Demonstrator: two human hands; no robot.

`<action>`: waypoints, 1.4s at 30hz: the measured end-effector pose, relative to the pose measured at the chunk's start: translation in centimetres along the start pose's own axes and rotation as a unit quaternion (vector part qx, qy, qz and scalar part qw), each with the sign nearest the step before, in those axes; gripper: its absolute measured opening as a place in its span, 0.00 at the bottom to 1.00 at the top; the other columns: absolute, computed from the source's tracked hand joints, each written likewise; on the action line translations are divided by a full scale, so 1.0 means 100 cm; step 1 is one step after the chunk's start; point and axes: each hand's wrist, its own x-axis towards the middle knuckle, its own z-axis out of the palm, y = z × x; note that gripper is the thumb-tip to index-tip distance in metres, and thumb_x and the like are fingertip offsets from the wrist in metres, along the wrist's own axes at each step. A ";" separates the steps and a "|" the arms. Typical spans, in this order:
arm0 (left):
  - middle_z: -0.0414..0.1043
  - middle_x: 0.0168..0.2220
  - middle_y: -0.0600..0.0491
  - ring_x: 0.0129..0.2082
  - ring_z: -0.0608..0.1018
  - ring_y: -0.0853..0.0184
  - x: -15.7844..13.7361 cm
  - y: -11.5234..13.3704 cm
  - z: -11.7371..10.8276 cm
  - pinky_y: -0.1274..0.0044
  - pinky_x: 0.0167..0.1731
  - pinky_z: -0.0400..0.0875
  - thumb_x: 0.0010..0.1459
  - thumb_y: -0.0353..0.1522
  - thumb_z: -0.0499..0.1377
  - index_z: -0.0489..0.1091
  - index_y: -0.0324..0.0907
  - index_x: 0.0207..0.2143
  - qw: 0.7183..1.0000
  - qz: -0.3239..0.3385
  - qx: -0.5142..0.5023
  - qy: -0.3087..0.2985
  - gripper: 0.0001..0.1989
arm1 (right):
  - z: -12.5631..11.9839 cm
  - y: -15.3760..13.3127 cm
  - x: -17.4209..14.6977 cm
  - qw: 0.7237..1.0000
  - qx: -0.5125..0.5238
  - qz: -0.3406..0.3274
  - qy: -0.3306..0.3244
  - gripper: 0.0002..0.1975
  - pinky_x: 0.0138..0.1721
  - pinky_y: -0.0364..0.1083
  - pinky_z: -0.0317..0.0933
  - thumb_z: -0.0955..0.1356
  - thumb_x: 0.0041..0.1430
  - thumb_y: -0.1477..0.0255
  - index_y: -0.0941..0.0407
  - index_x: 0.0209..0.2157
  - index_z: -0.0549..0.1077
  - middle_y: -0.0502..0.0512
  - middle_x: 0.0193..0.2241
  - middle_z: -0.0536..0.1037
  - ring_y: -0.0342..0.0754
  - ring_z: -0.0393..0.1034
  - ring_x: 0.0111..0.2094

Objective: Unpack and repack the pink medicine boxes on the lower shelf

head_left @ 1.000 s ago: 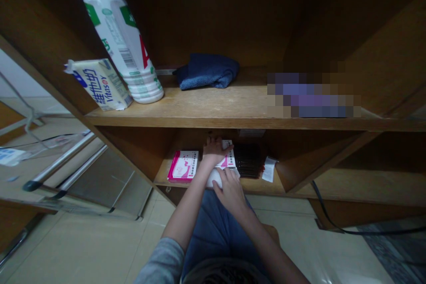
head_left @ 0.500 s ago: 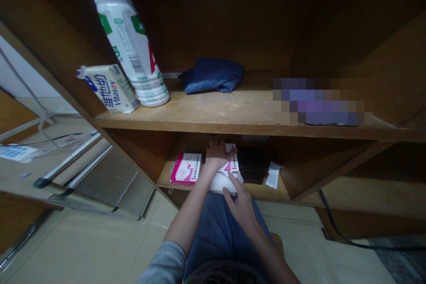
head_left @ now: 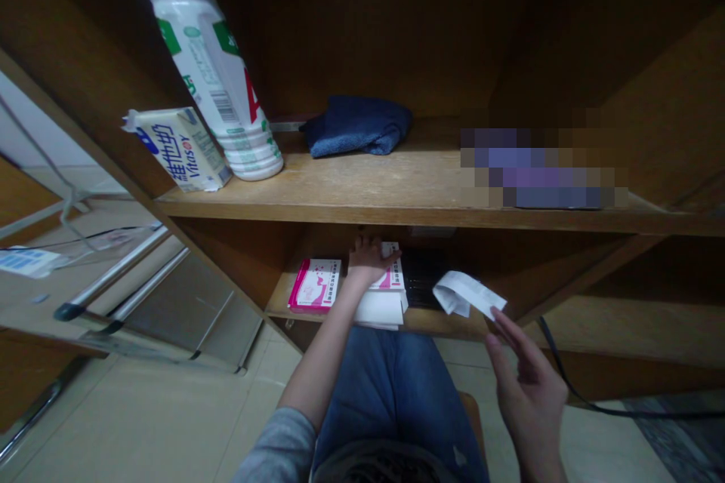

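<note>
My left hand (head_left: 367,259) rests on a pink-and-white printed box (head_left: 393,276) on the lower shelf, its fingers spread and its thumb out to the right. White flaps or paper (head_left: 381,307) stick out at the box's near end. To the right, my right hand (head_left: 529,381) pinches the end of a curled white paper strip (head_left: 476,291) with its fingertips. The strip arches over the shelf's front part. Left of my left hand lies another pink-and-white box (head_left: 317,284). A dark, ribbed item (head_left: 422,283) lies between the middle box and the strip.
On the upper shelf (head_left: 351,192) stand a Vitasoy carton (head_left: 180,147) and a tall white bottle (head_left: 215,83), beside a folded blue cloth (head_left: 356,126). A blurred-out item (head_left: 538,170) is at the right. A black cable (head_left: 600,413) runs at lower right. Metal rails (head_left: 118,272) stand at left.
My right hand has moved from the middle box's near end out to the right, where it now holds the paper strip. My left hand stays on the box.
</note>
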 end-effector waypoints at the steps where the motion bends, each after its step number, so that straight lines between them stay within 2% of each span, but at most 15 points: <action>1: 0.69 0.46 0.39 0.50 0.67 0.50 0.000 0.000 0.001 0.65 0.43 0.64 0.56 0.54 0.43 0.68 0.40 0.46 1.000 0.001 -0.002 0.002 0.31 | -0.003 0.005 0.006 1.000 -0.022 0.003 0.016 0.25 0.47 0.57 0.63 0.66 0.52 0.56 0.58 0.47 0.73 0.63 0.45 0.76 0.59 0.72 0.45; 3: 0.69 0.47 0.40 0.51 0.66 0.49 0.000 0.000 0.001 0.65 0.44 0.64 0.55 0.54 0.44 0.68 0.40 0.47 1.000 0.001 -0.008 0.003 0.31 | -0.005 0.018 0.017 0.996 -0.082 0.025 0.021 0.28 0.41 0.55 0.66 0.65 0.51 0.53 0.57 0.48 0.72 0.64 0.44 0.77 0.57 0.75 0.36; 5: 0.68 0.48 0.40 0.51 0.66 0.49 0.000 0.000 0.001 0.66 0.44 0.64 0.54 0.54 0.46 0.68 0.41 0.47 1.000 0.000 -0.010 0.006 0.31 | -0.002 0.031 0.026 0.990 -0.132 0.049 -0.007 0.31 0.34 0.53 0.67 0.64 0.51 0.51 0.57 0.50 0.71 0.65 0.43 0.77 0.53 0.74 0.26; 7: 0.68 0.48 0.40 0.51 0.66 0.49 -0.001 0.001 -0.001 0.67 0.43 0.63 0.54 0.54 0.47 0.68 0.41 0.46 1.000 0.001 -0.007 0.005 0.31 | 0.004 0.045 0.032 0.984 -0.158 0.058 -0.050 0.33 0.31 0.52 0.67 0.62 0.51 0.50 0.58 0.51 0.70 0.65 0.42 0.77 0.51 0.72 0.22; 11: 0.69 0.46 0.39 0.50 0.67 0.50 -0.002 0.003 -0.001 0.64 0.46 0.61 0.55 0.53 0.46 0.68 0.39 0.47 1.000 0.005 0.006 0.003 0.31 | 0.022 0.069 0.041 0.973 -0.190 0.030 -0.126 0.37 0.39 0.53 0.66 0.60 0.52 0.50 0.63 0.55 0.65 0.66 0.42 0.77 0.57 0.74 0.36; 15: 0.69 0.47 0.39 0.51 0.66 0.50 -0.005 0.006 0.001 0.59 0.51 0.55 0.58 0.51 0.43 0.68 0.38 0.47 0.999 0.012 0.022 0.028 0.30 | 0.040 0.085 0.046 0.970 -0.188 -0.018 -0.154 0.38 0.46 0.54 0.63 0.61 0.54 0.52 0.65 0.58 0.59 0.68 0.47 0.73 0.58 0.70 0.47; 20: 0.67 0.50 0.42 0.54 0.64 0.53 -0.009 0.009 -0.008 0.58 0.56 0.46 0.61 0.46 0.43 0.67 0.41 0.48 0.992 0.086 0.025 0.086 0.25 | 0.052 0.089 0.046 0.969 -0.175 -0.018 -0.171 0.42 0.49 0.56 0.60 0.61 0.55 0.53 0.65 0.63 0.47 0.71 0.51 0.69 0.60 0.66 0.50; 23: 0.70 0.48 0.46 0.51 0.67 0.57 -0.016 0.004 -0.023 0.63 0.56 0.49 0.61 0.45 0.46 0.67 0.44 0.48 0.989 0.069 -0.024 0.125 0.21 | 0.053 0.087 0.044 0.976 -0.155 -0.013 -0.151 0.43 0.49 0.57 0.60 0.61 0.55 0.53 0.63 0.64 0.42 0.70 0.51 0.69 0.59 0.67 0.50; 26: 0.71 0.46 0.49 0.48 0.69 0.59 -0.028 -0.014 -0.037 0.67 0.52 0.57 0.61 0.43 0.48 0.68 0.45 0.47 0.979 0.002 -0.097 0.178 0.18 | 0.053 0.087 0.044 0.981 -0.142 -0.005 -0.136 0.43 0.50 0.57 0.58 0.61 0.55 0.53 0.61 0.64 0.40 0.69 0.52 0.69 0.59 0.66 0.51; 29: 0.72 0.43 0.49 0.46 0.71 0.60 -0.044 -0.048 -0.041 0.70 0.48 0.62 0.59 0.41 0.51 0.69 0.43 0.44 0.963 -0.037 -0.161 0.215 0.16 | 0.053 0.086 0.044 0.982 -0.122 0.014 -0.146 0.46 0.50 0.57 0.58 0.62 0.55 0.53 0.62 0.64 0.36 0.71 0.53 0.67 0.60 0.66 0.51; 32: 0.73 0.42 0.48 0.44 0.72 0.60 -0.062 -0.087 -0.034 0.70 0.47 0.65 0.57 0.40 0.52 0.70 0.41 0.42 0.947 -0.090 -0.196 0.238 0.16 | 0.052 0.084 0.040 0.985 -0.108 0.040 -0.130 0.50 0.48 0.59 0.60 0.63 0.54 0.53 0.61 0.63 0.28 0.71 0.53 0.67 0.61 0.67 0.50; 35: 0.73 0.41 0.48 0.43 0.73 0.60 -0.081 -0.121 -0.021 0.68 0.46 0.66 0.56 0.41 0.53 0.70 0.41 0.40 0.939 -0.135 -0.214 0.234 0.16 | 0.052 0.086 0.032 0.994 -0.067 0.033 -0.083 0.50 0.48 0.58 0.60 0.64 0.54 0.56 0.60 0.63 0.28 0.70 0.52 0.68 0.58 0.67 0.50; 38: 0.71 0.45 0.46 0.45 0.73 0.60 -0.095 -0.142 -0.006 0.68 0.46 0.68 0.56 0.42 0.53 0.68 0.41 0.45 0.933 -0.171 -0.232 0.214 0.18 | 0.054 0.089 0.020 1.000 -0.011 -0.009 -0.017 0.46 0.49 0.57 0.59 0.66 0.53 0.61 0.60 0.63 0.35 0.68 0.51 0.67 0.54 0.66 0.50; 42: 0.69 0.50 0.44 0.47 0.73 0.59 -0.107 -0.151 0.009 0.68 0.46 0.68 0.55 0.43 0.54 0.63 0.41 0.52 0.926 -0.195 -0.269 0.179 0.24 | 0.063 0.070 -0.009 0.994 0.035 -0.045 0.089 0.32 0.48 0.55 0.61 0.67 0.53 0.67 0.58 0.58 0.54 0.63 0.46 0.69 0.52 0.67 0.46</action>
